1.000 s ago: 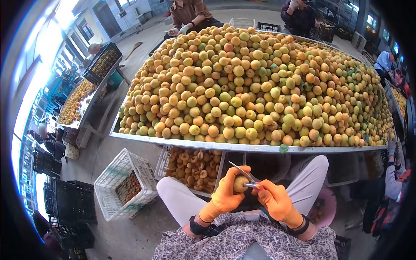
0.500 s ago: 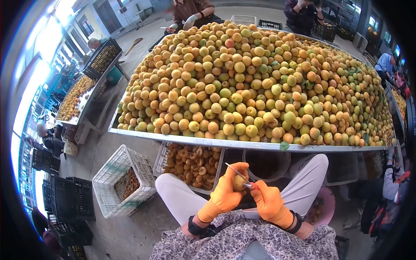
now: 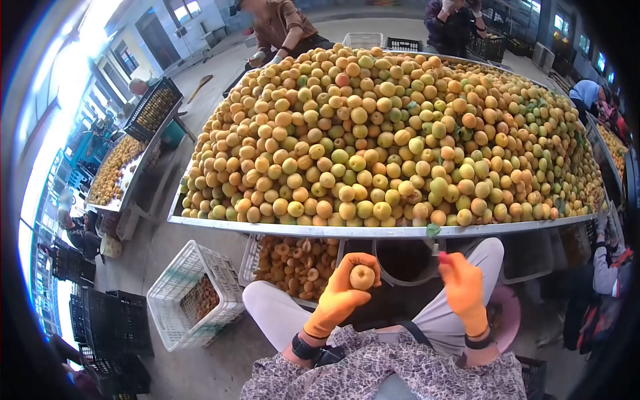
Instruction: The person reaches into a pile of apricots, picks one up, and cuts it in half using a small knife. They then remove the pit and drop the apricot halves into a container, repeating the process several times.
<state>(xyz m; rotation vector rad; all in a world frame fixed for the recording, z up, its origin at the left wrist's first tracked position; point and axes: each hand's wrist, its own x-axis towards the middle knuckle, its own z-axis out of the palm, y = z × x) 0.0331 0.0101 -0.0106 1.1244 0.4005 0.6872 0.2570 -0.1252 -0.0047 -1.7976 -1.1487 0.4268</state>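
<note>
An apricot is in my orange-gloved left hand, whose fingers curl around it. My right hand, also gloved in orange, grips the red handle of a small knife. The knife points up, near the table's metal rim, its blade hard to make out. Both hands are above my lap and well apart. Just beyond them, a big heap of whole apricots fills the table. Halved apricots lie in a crate under its edge, left of my left hand.
A white crate with a brownish layer inside stands on the floor to the left. Black crates are stacked farther left. Behind my right hand are a round tub and a pink basin. Other people sit around the heap.
My right hand has moved right with the knife, away from the apricot. The fruit now shows more fully in my left hand. A person across the table has lowered their hands.
</note>
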